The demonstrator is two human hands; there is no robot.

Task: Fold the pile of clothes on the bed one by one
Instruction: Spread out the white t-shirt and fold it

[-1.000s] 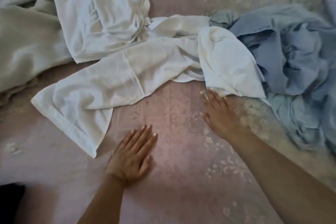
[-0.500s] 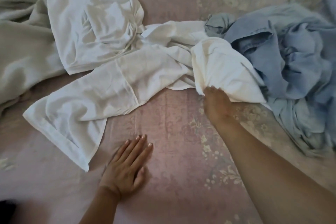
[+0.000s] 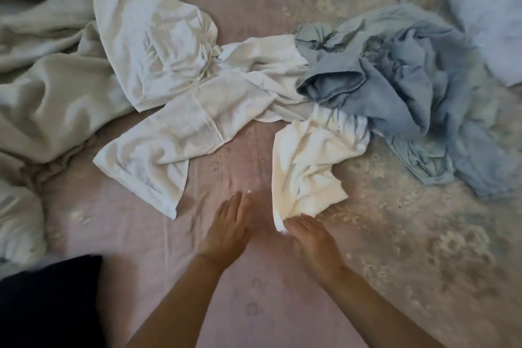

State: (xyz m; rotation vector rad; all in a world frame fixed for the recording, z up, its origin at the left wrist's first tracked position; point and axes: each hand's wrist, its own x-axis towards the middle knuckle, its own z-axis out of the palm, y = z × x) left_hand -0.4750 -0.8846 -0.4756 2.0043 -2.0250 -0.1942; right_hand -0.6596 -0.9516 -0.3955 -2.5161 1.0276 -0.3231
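White garment (image 3: 214,110) sprawls across the pink bed (image 3: 282,305), one end pinched in the right hand (image 3: 312,243), left hand (image 3: 226,230) flat and open just beside, blue clothes (image 3: 409,87) bunched beyond.

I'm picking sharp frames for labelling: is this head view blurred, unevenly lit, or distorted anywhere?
Head view: motion blur smears the left hand and right hand, softer on the white cloth that the right one pinches; the near left corner is dark, the pink sheet evenly daylit without glare; wide-angle bending shows toward the edges.
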